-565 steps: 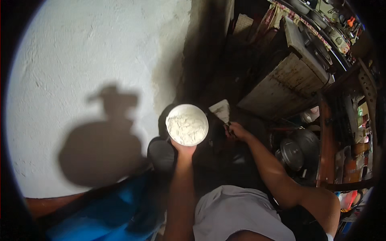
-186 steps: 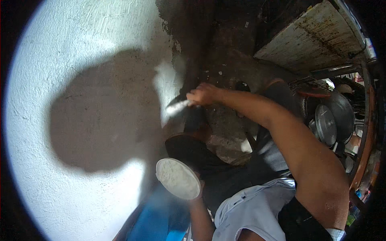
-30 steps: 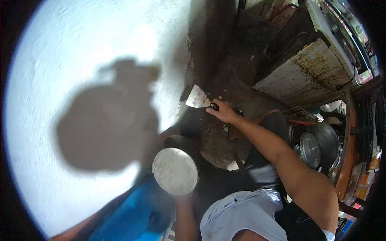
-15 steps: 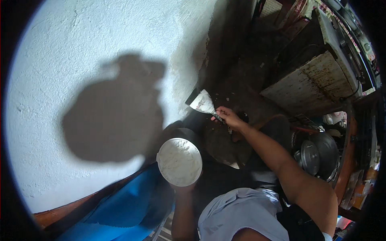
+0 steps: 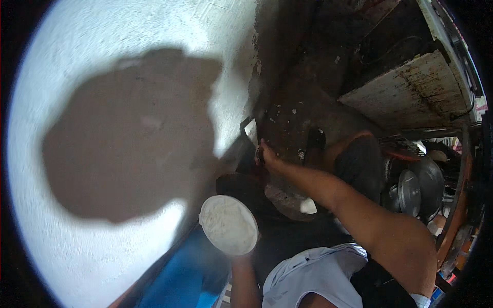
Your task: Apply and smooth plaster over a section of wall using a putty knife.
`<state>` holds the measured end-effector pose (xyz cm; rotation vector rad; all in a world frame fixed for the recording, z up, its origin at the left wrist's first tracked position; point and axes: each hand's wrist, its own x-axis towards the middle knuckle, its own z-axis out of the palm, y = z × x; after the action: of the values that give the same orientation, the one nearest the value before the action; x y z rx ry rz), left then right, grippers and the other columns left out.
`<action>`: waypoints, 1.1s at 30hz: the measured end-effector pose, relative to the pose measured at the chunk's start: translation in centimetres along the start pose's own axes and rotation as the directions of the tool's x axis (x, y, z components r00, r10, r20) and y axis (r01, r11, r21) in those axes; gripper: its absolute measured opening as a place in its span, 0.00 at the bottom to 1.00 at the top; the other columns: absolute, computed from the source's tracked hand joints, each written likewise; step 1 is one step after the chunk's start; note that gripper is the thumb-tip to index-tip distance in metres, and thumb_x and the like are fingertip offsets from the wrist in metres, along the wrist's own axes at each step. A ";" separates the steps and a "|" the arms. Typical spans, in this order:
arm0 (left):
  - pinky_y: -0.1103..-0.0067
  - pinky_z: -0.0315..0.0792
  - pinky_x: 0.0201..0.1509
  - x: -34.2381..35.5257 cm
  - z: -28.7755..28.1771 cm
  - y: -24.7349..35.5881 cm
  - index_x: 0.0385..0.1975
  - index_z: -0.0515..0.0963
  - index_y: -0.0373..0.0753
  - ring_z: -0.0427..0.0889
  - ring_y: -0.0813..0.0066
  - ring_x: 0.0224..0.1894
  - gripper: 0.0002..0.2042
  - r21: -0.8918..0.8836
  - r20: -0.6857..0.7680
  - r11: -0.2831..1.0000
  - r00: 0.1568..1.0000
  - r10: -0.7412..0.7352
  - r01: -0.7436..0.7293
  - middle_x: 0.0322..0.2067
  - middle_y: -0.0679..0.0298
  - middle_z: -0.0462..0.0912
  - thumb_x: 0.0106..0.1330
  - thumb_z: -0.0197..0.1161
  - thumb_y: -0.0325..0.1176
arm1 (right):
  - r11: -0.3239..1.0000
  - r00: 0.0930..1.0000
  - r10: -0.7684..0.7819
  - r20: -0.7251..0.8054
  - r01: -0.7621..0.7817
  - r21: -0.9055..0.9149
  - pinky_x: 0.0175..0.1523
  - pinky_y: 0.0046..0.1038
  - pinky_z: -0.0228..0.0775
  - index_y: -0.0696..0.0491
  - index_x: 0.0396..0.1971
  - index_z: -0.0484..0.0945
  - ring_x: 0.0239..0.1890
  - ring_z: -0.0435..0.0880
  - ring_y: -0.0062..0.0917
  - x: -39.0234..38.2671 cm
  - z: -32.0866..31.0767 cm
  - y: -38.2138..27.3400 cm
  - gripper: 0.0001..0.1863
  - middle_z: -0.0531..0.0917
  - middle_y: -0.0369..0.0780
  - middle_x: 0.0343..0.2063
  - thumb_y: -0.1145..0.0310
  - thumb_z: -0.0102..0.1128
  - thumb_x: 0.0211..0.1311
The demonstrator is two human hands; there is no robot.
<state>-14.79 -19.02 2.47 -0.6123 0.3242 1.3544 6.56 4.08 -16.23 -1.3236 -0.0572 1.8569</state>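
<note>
My left hand (image 5: 242,255), mostly hidden underneath, grips a round white container (image 5: 228,225) of pale, creamy paste at the lower middle. My right hand (image 5: 266,156) is closed round the handle of a putty knife (image 5: 250,131); its pale blade is angled upward against or very near the rough white wall (image 5: 77,82), at the wall's dark, flaking edge. Whether the blade touches the wall I cannot tell. A large shadow falls on the wall beside both hands.
A rusty, grimy white cabinet or appliance (image 5: 405,87) stands at upper right. Metal pots and lids (image 5: 409,192) sit by a wooden frame (image 5: 465,182) on the right. Blue material (image 5: 179,272) lies at lower left. White flecks dot the dark floor (image 5: 292,102) near my bent legs.
Since half a second ago my right hand has shifted left and turned the blade more edge-on toward the wall. The container appears lower in view. Earlier, my left hand held it higher.
</note>
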 end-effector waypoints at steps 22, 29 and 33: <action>0.50 0.66 0.68 0.9 -0.1 1.5 0.76 0.60 0.47 0.69 0.54 0.70 0.35 0.219 0.038 0.975 0.999 0.030 -0.038 0.72 0.59 0.68 0.74 0.51 0.59 | -0.104 0.981 -0.196 0.017 -0.004 -0.995 0.43 0.47 0.79 0.61 0.47 0.81 0.38 0.87 0.43 1.8 -1.5 -0.5 0.22 0.85 0.51 0.35 0.56 0.49 0.78; 0.42 0.59 0.73 1.6 2.4 -0.6 0.79 0.57 0.52 0.58 0.51 0.79 0.40 0.227 0.180 0.973 0.984 0.003 -0.044 0.78 0.61 0.61 0.72 0.46 0.69 | 0.246 0.706 -0.708 0.028 0.283 -0.927 0.42 0.48 0.76 0.60 0.46 0.78 0.36 0.86 0.52 -7.3 -4.5 -6.4 0.19 0.84 0.57 0.31 0.57 0.51 0.78; 0.41 0.56 0.75 1.0 6.1 -3.7 0.76 0.63 0.53 0.61 0.50 0.78 0.39 0.482 0.349 0.875 0.927 -0.142 -0.048 0.76 0.60 0.64 0.72 0.46 0.70 | 0.106 0.453 -0.870 0.194 0.557 -0.824 0.44 0.47 0.74 0.58 0.46 0.77 0.38 0.84 0.54 -14.7 -3.2 -10.6 0.16 0.83 0.55 0.33 0.59 0.55 0.76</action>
<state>-11.77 -15.00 7.68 0.0646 0.3171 1.2461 16.77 0.26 -1.44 -1.7114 -1.3412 0.5665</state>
